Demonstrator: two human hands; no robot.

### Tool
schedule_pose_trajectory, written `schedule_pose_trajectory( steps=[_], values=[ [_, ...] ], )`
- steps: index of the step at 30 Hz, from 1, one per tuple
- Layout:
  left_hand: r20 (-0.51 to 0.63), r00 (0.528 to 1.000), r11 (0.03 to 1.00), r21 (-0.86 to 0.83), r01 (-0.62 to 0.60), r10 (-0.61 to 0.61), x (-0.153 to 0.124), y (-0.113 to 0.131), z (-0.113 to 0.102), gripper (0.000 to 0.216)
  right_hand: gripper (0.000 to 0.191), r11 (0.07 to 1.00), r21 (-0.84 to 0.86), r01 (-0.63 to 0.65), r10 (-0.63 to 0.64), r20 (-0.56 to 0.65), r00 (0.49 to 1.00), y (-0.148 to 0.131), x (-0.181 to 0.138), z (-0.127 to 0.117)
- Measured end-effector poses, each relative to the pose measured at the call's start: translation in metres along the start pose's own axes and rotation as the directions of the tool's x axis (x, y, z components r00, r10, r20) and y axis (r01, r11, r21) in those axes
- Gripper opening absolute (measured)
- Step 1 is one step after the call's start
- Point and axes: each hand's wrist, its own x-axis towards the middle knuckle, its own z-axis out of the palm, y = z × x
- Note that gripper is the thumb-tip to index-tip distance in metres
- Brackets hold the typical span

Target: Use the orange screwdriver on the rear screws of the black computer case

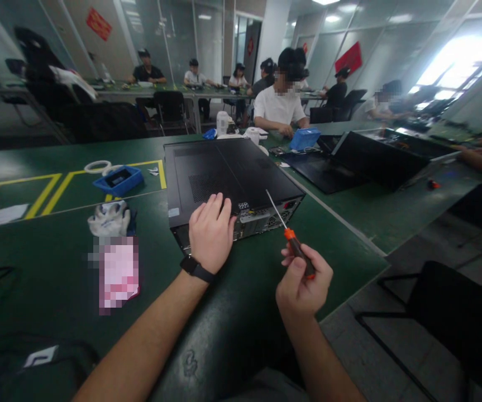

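Note:
A black desktop computer case lies flat on the green table, its rear panel facing me. My left hand rests on the near edge of the case top, fingers together and curled over the edge, a black watch on the wrist. My right hand is closed round the orange-and-black handle of a screwdriver. The thin shaft points up and left, its tip hanging just above the near right corner of the case.
A blue parts tray and a white tape ring sit left of the case on yellow floor-style markings. White gloves lie nearer. Another opened case and a blue box stand to the right. Several people sit at tables behind.

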Motion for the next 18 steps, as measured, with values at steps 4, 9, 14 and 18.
schedule_pose_trajectory(
  steps=[4, 9, 14, 18],
  values=[
    [0.033, 0.999, 1.000, 0.008, 0.021, -0.021, -0.001, 0.000, -0.001, 0.042, 0.025, 0.983, 0.077, -0.169, 0.175, -0.079, 0.981, 0.006, 0.026, 0.010],
    [0.062, 0.998, 1.000, -0.001, 0.030, -0.030, 0.000, -0.002, -0.001, 0.047, 0.034, 0.951, 0.062, -0.303, 0.307, -0.090, 0.947, 0.029, 0.055, 0.018],
    [0.043, 0.998, 0.998, 0.051, 0.034, -0.037, 0.000, -0.002, -0.001, 0.043, 0.043, 0.911, -0.060, -0.407, 0.408, -0.002, 0.913, 0.058, 0.080, 0.018],
    [0.041, 0.999, 0.999, 0.035, 0.018, -0.020, 0.000, -0.003, -0.003, 0.042, 0.048, 0.909, -0.081, -0.409, 0.408, -0.028, 0.913, 0.073, 0.094, 0.019]
  ],
)
